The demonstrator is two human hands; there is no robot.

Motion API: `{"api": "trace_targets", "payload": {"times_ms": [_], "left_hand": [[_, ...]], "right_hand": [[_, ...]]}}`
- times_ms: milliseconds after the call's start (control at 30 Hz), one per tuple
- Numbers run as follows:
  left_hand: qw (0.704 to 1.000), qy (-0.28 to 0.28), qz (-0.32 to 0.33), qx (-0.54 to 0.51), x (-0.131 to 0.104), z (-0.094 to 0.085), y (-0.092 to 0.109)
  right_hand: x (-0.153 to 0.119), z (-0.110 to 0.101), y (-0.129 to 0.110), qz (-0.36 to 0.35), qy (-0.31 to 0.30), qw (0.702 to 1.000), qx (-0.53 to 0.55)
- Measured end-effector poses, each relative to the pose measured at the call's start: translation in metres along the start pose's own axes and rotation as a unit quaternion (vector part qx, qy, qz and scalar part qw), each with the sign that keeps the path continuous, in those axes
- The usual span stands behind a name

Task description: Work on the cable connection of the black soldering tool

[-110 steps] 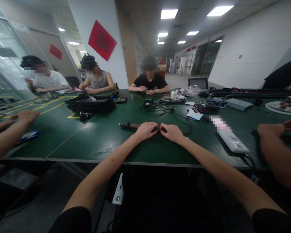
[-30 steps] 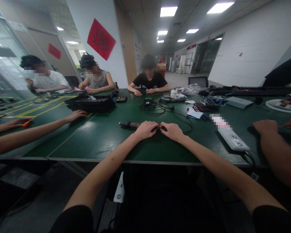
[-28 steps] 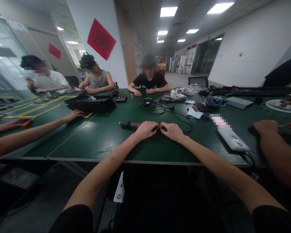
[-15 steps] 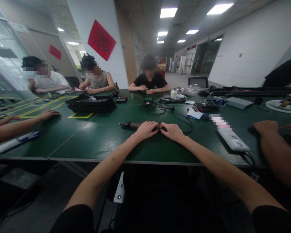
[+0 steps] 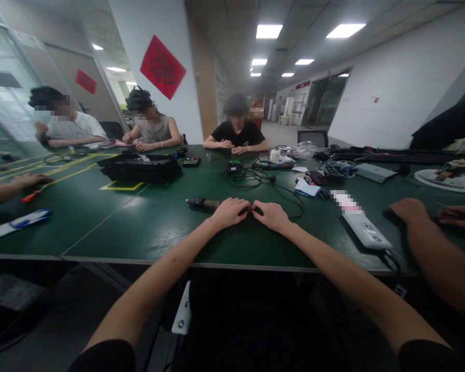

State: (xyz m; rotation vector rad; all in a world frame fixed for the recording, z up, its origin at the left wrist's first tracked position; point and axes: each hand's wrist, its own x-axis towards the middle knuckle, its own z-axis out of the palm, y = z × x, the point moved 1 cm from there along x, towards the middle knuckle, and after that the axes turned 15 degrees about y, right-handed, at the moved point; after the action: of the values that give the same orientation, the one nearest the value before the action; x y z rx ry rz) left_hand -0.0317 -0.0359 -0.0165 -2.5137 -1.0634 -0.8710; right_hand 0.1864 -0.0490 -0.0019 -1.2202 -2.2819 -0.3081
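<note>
My left hand (image 5: pixel 232 212) rests on the green table (image 5: pixel 139 232), its fingers closed in a pinch. Facing it, my right hand (image 5: pixel 270 215) is closed the same way, and the fingertips of both meet. Something small and dark shows between them, too small to make out. A dark cylindrical tool (image 5: pixel 203 204) lies just left of my left hand, its tip pointing left. Behind my right hand a black cable (image 5: pixel 296 200) curves across the tabletop.
A black tray (image 5: pixel 139 168) stands at the back left. On the right lie a white power strip (image 5: pixel 366 227) and a blue-and-white packet (image 5: pixel 307 187). Other people's hands are at both sides; three people sit opposite.
The view has shifted slightly. My hands keep their pinched pose. At the left, another person's hand has moved back, and an orange item now shows near it.
</note>
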Motion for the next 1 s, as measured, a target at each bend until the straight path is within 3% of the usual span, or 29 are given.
{"api": "trace_targets", "payload": {"times_ms": [1000], "left_hand": [[1.0, 0.002, -0.005, 0.011, 0.0002, 0.0028, -0.0015]], "right_hand": [[-0.0014, -0.0013, -0.002, 0.01, 0.0, 1.0, 0.008]]}}
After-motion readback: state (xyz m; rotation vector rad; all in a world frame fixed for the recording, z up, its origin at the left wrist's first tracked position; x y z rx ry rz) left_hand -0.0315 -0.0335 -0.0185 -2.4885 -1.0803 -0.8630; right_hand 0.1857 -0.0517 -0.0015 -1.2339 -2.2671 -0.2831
